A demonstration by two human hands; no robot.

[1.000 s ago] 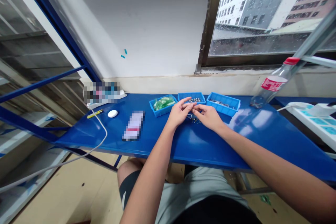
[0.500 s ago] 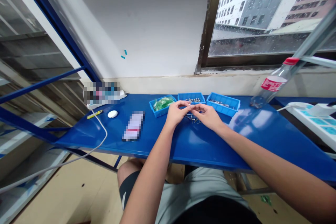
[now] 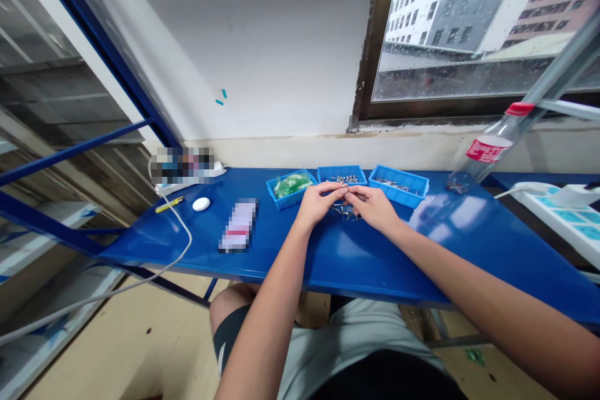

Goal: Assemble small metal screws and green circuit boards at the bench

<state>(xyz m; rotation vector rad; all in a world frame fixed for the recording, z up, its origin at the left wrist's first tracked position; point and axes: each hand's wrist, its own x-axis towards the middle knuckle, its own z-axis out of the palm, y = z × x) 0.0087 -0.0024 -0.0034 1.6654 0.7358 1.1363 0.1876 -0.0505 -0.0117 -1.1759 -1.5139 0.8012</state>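
Note:
My left hand (image 3: 317,203) and my right hand (image 3: 374,207) meet fingertip to fingertip just above the blue table (image 3: 300,250), both pinched on a small metal part too tiny to name. Under them lies a small heap of metal screws (image 3: 345,212). Right behind the hands stand three blue trays: the left tray (image 3: 290,187) holds green pieces, the middle tray (image 3: 342,175) holds small metal parts, the right tray (image 3: 399,185) holds longer metal pieces.
A blurred flat packet (image 3: 239,225), a white puck (image 3: 201,203), a yellow pen (image 3: 169,204) and a white cable (image 3: 182,225) lie at the left. A plastic bottle (image 3: 487,149) leans at the right, with a white power strip (image 3: 567,212) beyond it.
The fingers of my left hand, stretched out a second ago, have curled into a pinch against my right fingertips. Both hands stayed over the screws.

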